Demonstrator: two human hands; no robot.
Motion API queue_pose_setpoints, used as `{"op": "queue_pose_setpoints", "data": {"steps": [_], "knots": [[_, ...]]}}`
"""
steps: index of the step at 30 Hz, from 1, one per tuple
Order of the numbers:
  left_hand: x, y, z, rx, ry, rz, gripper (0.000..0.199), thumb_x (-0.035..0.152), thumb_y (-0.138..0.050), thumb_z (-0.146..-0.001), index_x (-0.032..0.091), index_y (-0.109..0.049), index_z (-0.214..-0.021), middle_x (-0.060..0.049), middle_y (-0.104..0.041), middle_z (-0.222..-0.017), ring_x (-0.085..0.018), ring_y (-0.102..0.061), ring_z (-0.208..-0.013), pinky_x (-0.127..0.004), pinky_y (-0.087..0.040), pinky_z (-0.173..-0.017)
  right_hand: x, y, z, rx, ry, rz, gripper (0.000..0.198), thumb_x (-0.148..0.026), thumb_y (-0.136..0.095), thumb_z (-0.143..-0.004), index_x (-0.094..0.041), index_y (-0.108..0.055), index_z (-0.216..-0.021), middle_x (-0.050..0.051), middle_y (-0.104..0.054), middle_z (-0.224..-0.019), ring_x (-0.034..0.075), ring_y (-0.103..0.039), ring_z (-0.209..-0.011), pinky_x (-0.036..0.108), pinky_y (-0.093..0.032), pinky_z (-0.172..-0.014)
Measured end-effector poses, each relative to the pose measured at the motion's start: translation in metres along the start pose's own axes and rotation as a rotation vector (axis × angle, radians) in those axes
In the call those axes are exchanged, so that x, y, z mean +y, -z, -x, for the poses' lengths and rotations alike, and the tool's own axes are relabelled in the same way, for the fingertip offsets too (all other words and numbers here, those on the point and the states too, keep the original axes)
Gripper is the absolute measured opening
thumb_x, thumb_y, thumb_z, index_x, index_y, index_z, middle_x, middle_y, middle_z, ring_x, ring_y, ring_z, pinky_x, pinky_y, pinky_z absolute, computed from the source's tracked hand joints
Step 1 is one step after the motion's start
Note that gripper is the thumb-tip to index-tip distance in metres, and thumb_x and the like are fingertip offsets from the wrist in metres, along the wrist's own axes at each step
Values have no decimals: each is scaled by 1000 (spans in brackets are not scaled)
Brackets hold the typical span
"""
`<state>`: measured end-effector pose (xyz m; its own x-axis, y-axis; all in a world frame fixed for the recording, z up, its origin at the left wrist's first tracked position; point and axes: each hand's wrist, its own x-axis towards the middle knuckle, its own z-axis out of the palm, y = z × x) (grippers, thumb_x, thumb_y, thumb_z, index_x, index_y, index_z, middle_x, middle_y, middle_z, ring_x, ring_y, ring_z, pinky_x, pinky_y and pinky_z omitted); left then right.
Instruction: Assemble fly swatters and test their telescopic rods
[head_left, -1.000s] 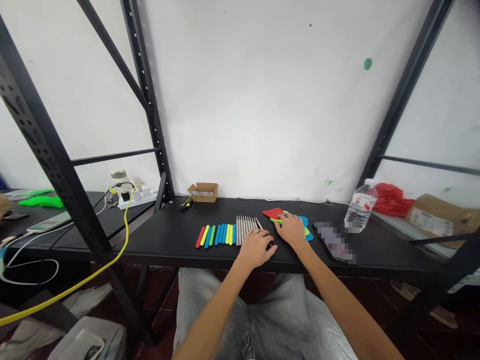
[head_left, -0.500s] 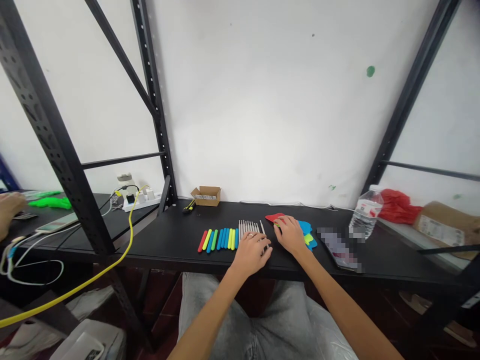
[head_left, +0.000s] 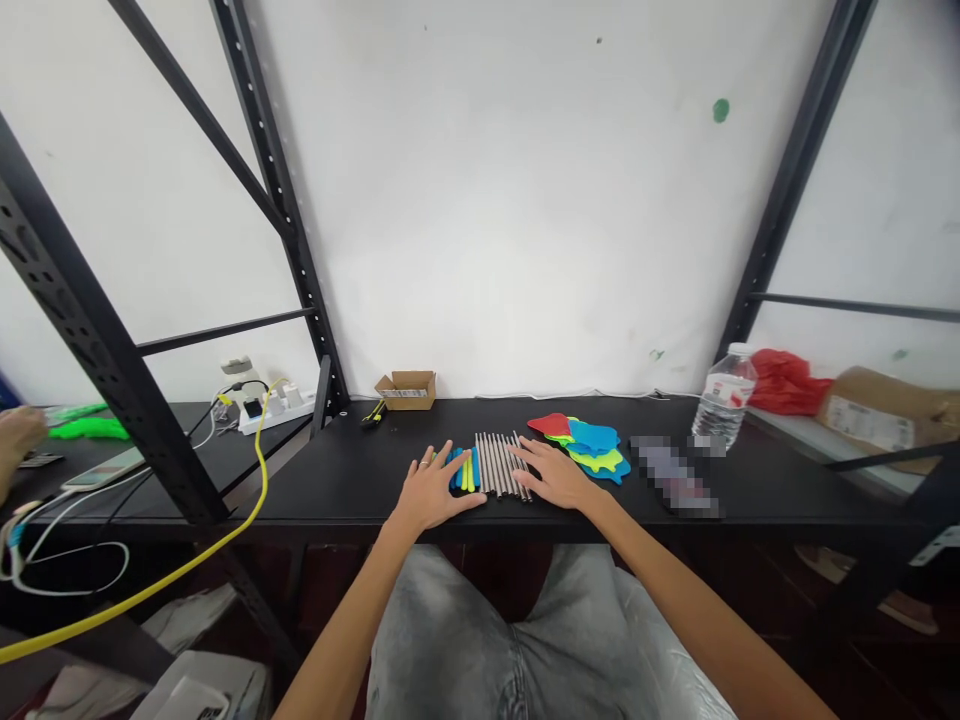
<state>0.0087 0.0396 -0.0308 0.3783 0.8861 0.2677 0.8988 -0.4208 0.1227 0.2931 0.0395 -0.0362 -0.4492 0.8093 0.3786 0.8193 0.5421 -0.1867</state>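
My left hand lies spread over the left part of a row of coloured sticks, hiding several of them; blue and yellow ones show beside its fingers. To the right of those, slim grey metal rods stand side by side in a row. My right hand rests with fingers apart, fingertips on the rightmost rods. Neither hand is closed around anything. Just beyond my right hand lies a loose pile of flat fish-like shapes, with a red piece, a blue piece and yellow-green ones.
A small open cardboard box and a yellow-black cutter sit at the back left. On the right are a phone, partly blurred, and a water bottle. A yellow cable hangs at left; another person's hand is beyond the post.
My left hand has moved left from the metal rods onto the coloured sticks. My right hand has left the flat shapes and come to the rods' right end. The view has shifted slightly.
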Motion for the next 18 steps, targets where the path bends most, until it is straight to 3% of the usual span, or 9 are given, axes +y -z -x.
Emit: {"op": "queue_pose_setpoints", "data": {"steps": [4, 10, 14, 18], "knots": [[16, -4, -14, 10, 4, 1, 85, 84, -40, -74, 41, -34, -147, -3, -33, -155, -39, -25, -142, -58, -26, -110, 5, -8, -9, -51, -47, 11, 59, -61, -32, -94, -34, -39, -146, 6, -36, -154, 30, -35, -140, 48, -31, -110], [13, -7, -11, 62, -13, -17, 83, 81, -37, -79, 36, -33, -149, -4, -34, -155, -37, -27, -142, -53, -26, -111, 2, -11, -16, -44, -106, -4, 60, -61, -30, -95, -31, -39, -147, 8, -35, -154, 31, -32, -141, 49, -29, -111], [12, -9, -10, 87, -20, -32, 80, 77, -31, -84, 32, -31, -150, -5, -35, -154, -37, -26, -142, -54, -26, -112, -6, -1, -9, -17, -10, -47, 60, -59, -34, -95, -33, -35, -149, 5, -28, -157, 29, -26, -144, 47, -27, -113], [13, -9, -11, 79, -15, -33, 71, 72, -30, -88, 34, -36, -147, -5, -39, -152, -36, -29, -141, -53, -29, -110, -10, 2, -6, -80, 89, -60, 62, -62, -43, -91, -35, -37, -147, 3, -33, -155, 29, -27, -144, 47, -27, -114]]}}
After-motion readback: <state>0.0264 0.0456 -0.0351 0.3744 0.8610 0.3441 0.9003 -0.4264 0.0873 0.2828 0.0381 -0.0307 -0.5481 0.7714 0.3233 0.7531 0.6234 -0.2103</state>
